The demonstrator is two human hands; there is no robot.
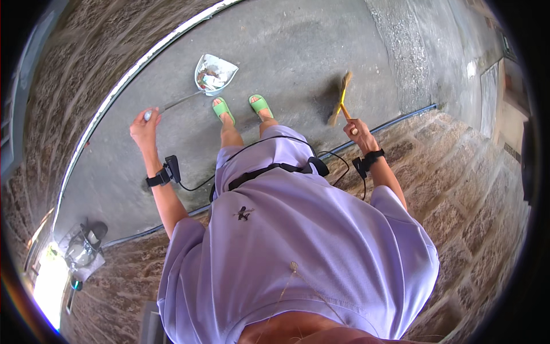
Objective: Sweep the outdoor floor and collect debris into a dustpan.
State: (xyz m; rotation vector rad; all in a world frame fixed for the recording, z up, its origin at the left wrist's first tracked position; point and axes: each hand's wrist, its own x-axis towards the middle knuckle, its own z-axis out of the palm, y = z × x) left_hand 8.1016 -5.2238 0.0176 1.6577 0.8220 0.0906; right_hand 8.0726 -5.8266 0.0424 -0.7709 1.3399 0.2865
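Note:
My left hand [145,128] is closed around the upper end of a long dustpan handle [180,101]. At the handle's lower end, a pale dustpan [224,69] is near the concrete floor, in front of my feet; whether it touches the floor I cannot tell. Inside it lies a small heap of debris [210,79], brownish bits with white scraps. My right hand [361,135] grips the wooden stick of a broom [342,103] with a yellow head and tan bristles. The broom head is off to the right, well apart from the dustpan.
Green slippers [222,108] are on my feet. Rough stone walls [455,172] run along both sides. A blue pipe [386,122] follows the wall's base. Dark cables [268,139] hang from my wrist straps. A plastic bag [81,251] and other items sit by the bright doorway [52,284] at lower left.

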